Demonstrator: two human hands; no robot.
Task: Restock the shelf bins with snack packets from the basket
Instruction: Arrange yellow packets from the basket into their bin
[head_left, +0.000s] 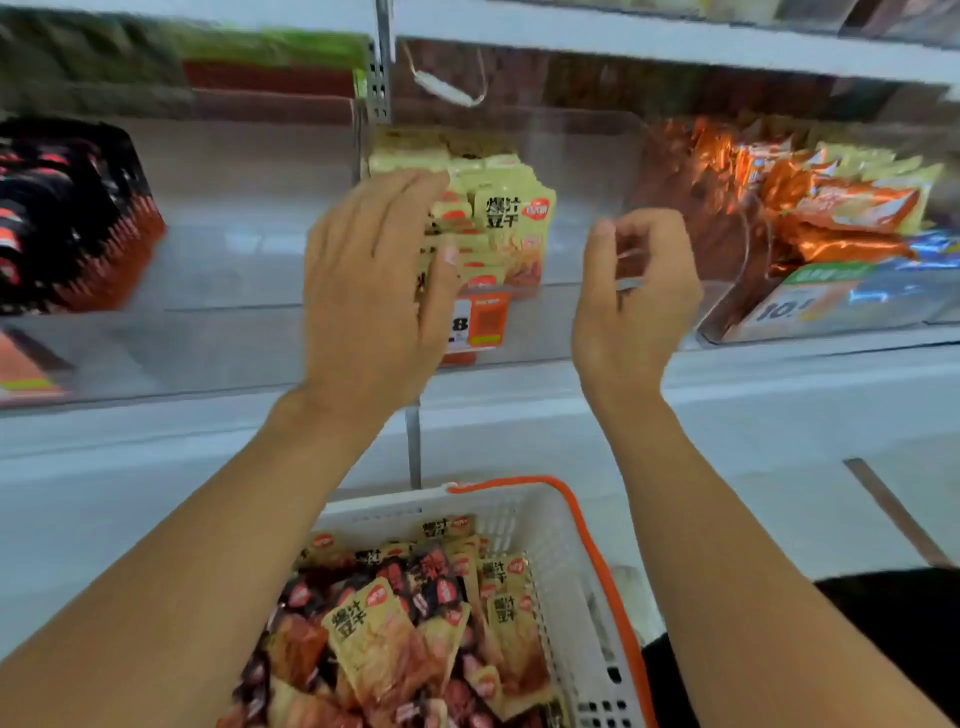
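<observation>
Yellow snack packets (511, 228) stand in a row inside a clear shelf bin (571, 322). My left hand (374, 291) is flat with its fingers straight, pressing on the left end of that row. My right hand (634, 301) hovers to the right in front of the bin, its fingers curled in with nothing visible in them. Below, a white basket with an orange handle (597, 561) holds a loose heap of yellow and dark red packets (384, 634). The view is motion-blurred.
A bin of black and red packets (67, 218) sits at the left and a bin of orange and yellow packets (810, 208) at the right. An orange price tag (480, 322) hangs on the middle bin's front. A white shelf edge (519, 31) runs above.
</observation>
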